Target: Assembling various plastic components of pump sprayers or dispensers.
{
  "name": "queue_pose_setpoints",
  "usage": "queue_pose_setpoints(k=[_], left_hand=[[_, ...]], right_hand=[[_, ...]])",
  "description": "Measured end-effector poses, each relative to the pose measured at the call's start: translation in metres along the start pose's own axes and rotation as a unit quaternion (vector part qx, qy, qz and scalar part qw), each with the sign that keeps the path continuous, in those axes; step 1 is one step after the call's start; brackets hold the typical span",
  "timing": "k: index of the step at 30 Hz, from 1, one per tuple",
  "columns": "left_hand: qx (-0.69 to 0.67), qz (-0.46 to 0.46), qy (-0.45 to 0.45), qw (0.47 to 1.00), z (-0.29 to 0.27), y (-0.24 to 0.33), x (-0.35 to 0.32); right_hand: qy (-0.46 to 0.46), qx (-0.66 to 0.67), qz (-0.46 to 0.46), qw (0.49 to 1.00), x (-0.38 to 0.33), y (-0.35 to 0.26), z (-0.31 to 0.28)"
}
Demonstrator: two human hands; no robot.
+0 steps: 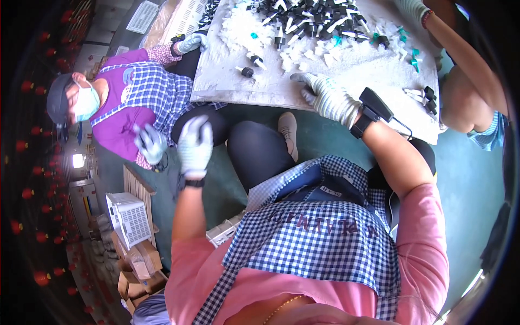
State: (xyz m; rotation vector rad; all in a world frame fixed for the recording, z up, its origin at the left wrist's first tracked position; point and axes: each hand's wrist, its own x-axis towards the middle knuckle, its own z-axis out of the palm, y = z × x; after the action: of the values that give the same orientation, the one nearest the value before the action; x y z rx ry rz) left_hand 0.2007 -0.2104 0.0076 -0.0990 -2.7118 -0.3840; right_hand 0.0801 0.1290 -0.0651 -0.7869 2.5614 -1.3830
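My right hand (326, 97), in a white knit glove, lies flat with fingers apart on the near edge of a white sheet (346, 70). The sheet carries several black and white pump parts (303, 24) and a few teal pieces (414, 57). A black device (374, 108) is strapped to that wrist. My left hand (195, 143), also gloved, is lifted over my knee with its back to the camera; whether anything is in it is hidden. A co-worker's gloved hand (150, 143) hangs just to its left.
The co-worker in purple and a checked apron (135, 103) sits at left, the other hand (192, 42) on the sheet's corner. Another person's arm (460, 49) reaches in from the right. A white crate (130, 216) and cardboard boxes (141, 271) stand on the green floor at lower left.
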Motion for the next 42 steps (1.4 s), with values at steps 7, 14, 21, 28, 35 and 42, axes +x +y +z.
queue_pose_setpoints(k=[7, 14, 21, 28, 35, 42], left_hand=[[0.116, 0.157, -0.180, 0.964, 0.109, 0.026, 0.129], [0.089, 0.106, -0.289, 0.947, 0.128, 0.036, 0.144], [0.098, -0.049, -0.159, 0.981, 0.017, -0.031, 0.010], [0.027, -0.361, 0.096, 0.927, -0.156, -0.171, -0.273], [0.350, -0.590, 0.008, 0.727, -0.215, -0.121, -0.380], [0.198, -0.605, 0.092, 0.766, -0.188, -0.182, -0.429]], right_hand=[[-0.010, 0.022, -0.036, 0.999, 0.007, 0.004, 0.003], [-0.048, -0.008, 0.022, 0.999, 0.012, 0.000, -0.008], [-0.036, 0.008, -0.005, 0.999, 0.010, 0.002, -0.007], [-0.011, -0.027, -0.001, 1.000, 0.008, 0.008, -0.002], [-0.025, -0.023, -0.003, 0.999, 0.007, 0.008, -0.001], [0.005, -0.018, -0.050, 0.999, 0.001, 0.004, 0.002]])
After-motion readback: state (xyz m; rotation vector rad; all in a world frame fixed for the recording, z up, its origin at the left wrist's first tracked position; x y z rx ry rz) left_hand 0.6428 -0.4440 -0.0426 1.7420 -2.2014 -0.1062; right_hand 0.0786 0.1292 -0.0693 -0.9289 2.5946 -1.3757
